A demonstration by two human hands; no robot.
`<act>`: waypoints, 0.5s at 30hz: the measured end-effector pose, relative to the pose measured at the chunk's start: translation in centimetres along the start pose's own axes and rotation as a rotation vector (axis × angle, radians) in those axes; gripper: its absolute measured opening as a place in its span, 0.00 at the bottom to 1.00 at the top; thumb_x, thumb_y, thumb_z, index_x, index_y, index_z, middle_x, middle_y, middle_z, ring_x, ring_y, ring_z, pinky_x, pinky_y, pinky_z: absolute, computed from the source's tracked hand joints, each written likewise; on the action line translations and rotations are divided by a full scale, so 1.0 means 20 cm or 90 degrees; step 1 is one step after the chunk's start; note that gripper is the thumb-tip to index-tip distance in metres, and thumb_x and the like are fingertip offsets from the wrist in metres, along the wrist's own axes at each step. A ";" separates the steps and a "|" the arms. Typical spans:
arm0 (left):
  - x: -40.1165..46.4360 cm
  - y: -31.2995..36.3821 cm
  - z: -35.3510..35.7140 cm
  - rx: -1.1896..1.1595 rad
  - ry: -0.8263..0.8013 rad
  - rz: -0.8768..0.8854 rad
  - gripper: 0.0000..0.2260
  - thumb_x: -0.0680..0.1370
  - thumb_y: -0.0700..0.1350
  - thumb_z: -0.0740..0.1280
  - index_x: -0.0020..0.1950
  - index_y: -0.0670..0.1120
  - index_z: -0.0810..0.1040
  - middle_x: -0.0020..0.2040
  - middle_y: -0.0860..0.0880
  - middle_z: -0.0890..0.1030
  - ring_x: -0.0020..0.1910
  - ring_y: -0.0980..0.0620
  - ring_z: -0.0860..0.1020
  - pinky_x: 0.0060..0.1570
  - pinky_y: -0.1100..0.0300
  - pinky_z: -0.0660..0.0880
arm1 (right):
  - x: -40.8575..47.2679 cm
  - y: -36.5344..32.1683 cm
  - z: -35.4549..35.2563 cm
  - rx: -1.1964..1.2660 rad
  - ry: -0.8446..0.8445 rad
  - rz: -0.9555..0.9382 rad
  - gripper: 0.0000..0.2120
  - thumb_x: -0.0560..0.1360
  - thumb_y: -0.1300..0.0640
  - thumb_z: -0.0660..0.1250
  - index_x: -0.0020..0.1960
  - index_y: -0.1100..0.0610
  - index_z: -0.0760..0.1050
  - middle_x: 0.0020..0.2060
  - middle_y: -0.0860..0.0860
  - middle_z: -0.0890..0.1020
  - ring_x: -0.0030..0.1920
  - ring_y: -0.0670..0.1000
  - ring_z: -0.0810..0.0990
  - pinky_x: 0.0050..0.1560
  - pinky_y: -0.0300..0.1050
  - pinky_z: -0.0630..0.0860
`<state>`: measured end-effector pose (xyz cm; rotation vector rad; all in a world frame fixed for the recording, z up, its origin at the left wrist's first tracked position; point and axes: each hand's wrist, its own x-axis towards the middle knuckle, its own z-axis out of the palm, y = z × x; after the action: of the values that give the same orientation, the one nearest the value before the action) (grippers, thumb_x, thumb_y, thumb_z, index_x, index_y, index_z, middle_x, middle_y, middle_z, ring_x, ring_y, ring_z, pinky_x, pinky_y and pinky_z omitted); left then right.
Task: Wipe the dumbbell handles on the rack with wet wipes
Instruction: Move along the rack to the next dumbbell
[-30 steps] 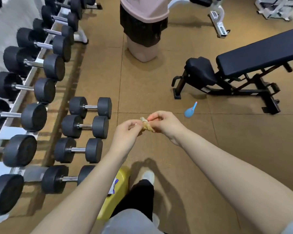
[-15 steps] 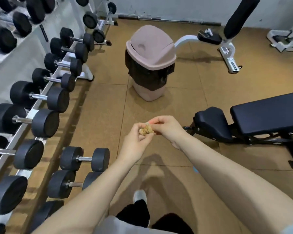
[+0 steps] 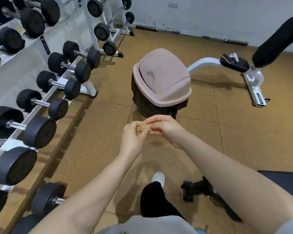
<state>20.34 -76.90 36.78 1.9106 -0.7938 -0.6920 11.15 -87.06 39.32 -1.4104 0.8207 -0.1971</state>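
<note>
tan wad (image 3: 143,127) pinched by both hands' fingers | pink bin (image 3: 161,76) nearer than before

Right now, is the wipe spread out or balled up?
Balled up. The wipe is a small crumpled tan wad pinched between the fingertips of the left hand and right hand, in front of the pink bin.

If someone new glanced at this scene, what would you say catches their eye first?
Most likely the two hands meeting mid-frame, the left hand and right hand pinching a small crumpled brownish wipe between them. Just beyond stands a pink-lidded bin with a dark liner, on the brown floor. Along the left runs the white rack of black dumbbells.
</note>
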 end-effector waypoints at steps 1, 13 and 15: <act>0.12 0.04 0.04 -0.031 0.010 -0.018 0.06 0.75 0.47 0.68 0.50 0.48 0.76 0.50 0.47 0.78 0.36 0.60 0.74 0.35 0.75 0.70 | 0.10 -0.05 -0.08 -0.011 -0.009 0.001 0.10 0.74 0.68 0.62 0.51 0.62 0.80 0.43 0.57 0.82 0.43 0.50 0.79 0.49 0.44 0.78; 1.42 0.26 0.20 -0.206 0.018 -0.169 0.13 0.73 0.37 0.71 0.55 0.46 0.74 0.48 0.48 0.80 0.47 0.53 0.79 0.51 0.58 0.77 | 1.21 -0.41 -0.71 -0.181 -0.104 0.064 0.14 0.75 0.66 0.61 0.48 0.49 0.80 0.47 0.45 0.83 0.51 0.45 0.79 0.54 0.42 0.73; 1.63 0.21 0.26 -0.168 0.021 -0.177 0.09 0.73 0.39 0.71 0.51 0.45 0.75 0.44 0.51 0.78 0.42 0.57 0.76 0.45 0.63 0.74 | 1.41 -0.40 -0.78 -0.216 -0.076 0.071 0.14 0.75 0.66 0.60 0.51 0.51 0.79 0.52 0.46 0.82 0.51 0.45 0.78 0.51 0.39 0.74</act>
<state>36.09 -106.07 33.78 1.7999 -0.3948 -0.8853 24.57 -117.19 36.62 -1.6699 0.8579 0.1167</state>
